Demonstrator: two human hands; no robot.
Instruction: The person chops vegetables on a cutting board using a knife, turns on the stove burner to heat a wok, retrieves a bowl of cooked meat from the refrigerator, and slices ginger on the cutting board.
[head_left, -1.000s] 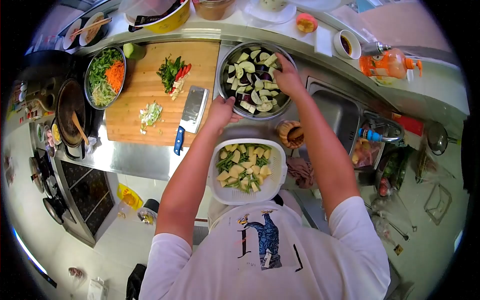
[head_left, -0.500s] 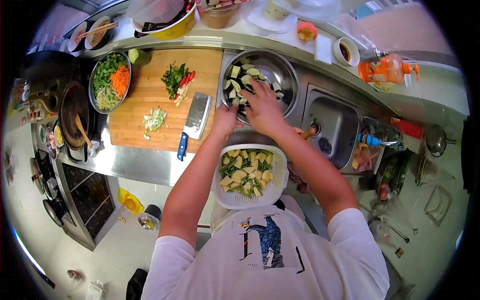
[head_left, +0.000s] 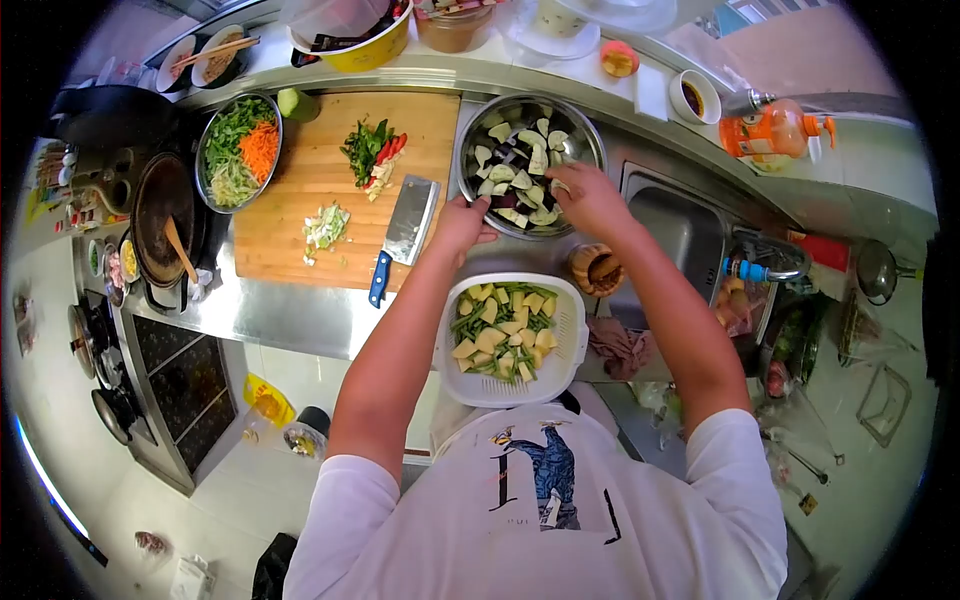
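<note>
A steel bowl holds chunks of eggplant with dark skin and pale flesh. My left hand grips the bowl's lower left rim, thumb on the edge. At the lower right of the bowl is my right hand, its fingers bent inward over the rim beside the eggplant; whether a piece is between them is too small to tell. Nearer my body, a white basket holds potato pieces and green beans. A cleaver with a blue handle lies on the wooden cutting board to the left.
Chopped greens, red pepper and garlic lie on the board. Left of it stand a bowl of greens and carrot and a pan. To the right are a wooden container, the sink and an orange bottle.
My right hand went from the bowl's right rim to its middle, then back to the lower right rim. The eggplant pieces have shifted. My left hand stays at the rim.
</note>
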